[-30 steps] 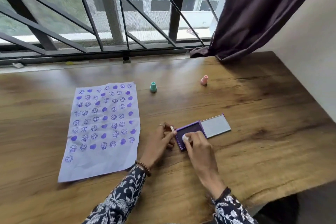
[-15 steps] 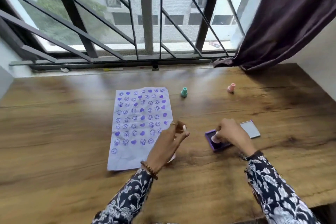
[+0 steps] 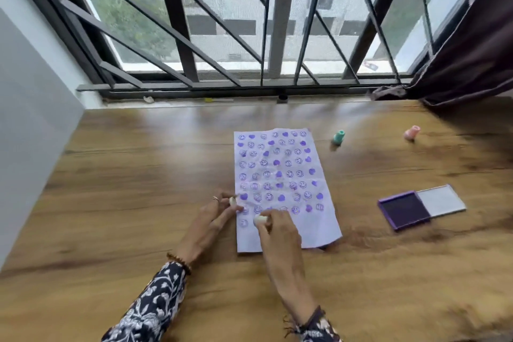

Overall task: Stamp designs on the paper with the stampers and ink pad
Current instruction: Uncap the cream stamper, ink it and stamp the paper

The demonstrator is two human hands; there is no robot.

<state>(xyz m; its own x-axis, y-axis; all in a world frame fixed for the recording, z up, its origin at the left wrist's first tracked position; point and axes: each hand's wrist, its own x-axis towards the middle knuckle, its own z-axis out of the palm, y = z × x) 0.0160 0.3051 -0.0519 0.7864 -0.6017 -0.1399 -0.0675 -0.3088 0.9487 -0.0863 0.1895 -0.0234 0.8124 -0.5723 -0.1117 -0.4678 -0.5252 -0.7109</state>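
Observation:
A white paper (image 3: 319,228) covered with purple smiley and heart prints lies on the wooden table (image 3: 138,175). My right hand (image 3: 277,233) holds a small white stamper (image 3: 260,220) pressed down on the paper's lower left part. My left hand (image 3: 213,216) rests at the paper's left edge and pinches a small white piece (image 3: 232,201), perhaps a cap. The open purple ink pad (image 3: 404,209) lies to the right, its clear lid (image 3: 441,200) beside it.
A teal stamper (image 3: 338,137) and a pink stamper (image 3: 411,132) stand beyond the paper to the right. A barred window (image 3: 280,22) runs along the far edge, a dark curtain (image 3: 472,50) hangs at right, and a pale wall (image 3: 27,119) closes the left.
My right hand left the ink pad and carried the stamper left onto the paper. My left hand moved to the paper's left edge. The view swung left.

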